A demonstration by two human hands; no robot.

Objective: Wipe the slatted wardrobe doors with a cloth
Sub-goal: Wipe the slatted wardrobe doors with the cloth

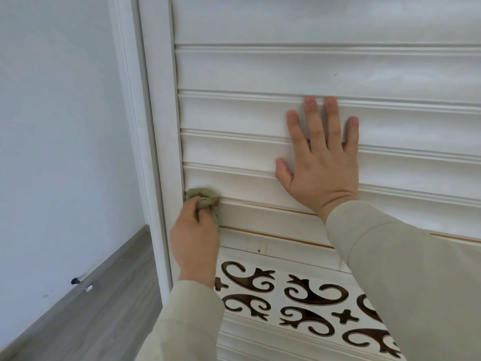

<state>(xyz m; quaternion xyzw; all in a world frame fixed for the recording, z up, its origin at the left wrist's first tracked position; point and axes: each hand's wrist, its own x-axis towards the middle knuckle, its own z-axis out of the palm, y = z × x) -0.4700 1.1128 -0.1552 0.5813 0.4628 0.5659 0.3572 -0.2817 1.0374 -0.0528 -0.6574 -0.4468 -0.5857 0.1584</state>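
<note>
The left hand [195,238] grasps a bunched pale-green cloth [204,198], pressed against the white slatted wardrobe door [260,74] at the slats' left end, touching the door's upright frame edge. Higher and rightward on the door, the right hand [318,157] lies flat, fingers straight and spread across three slats.

Both arms wear long, loose beige sleeves, the left sleeve [182,321] at 7 o'clock, the right sleeve [403,269] at 4 o'clock; 2 bare hands, no rings.
</note>
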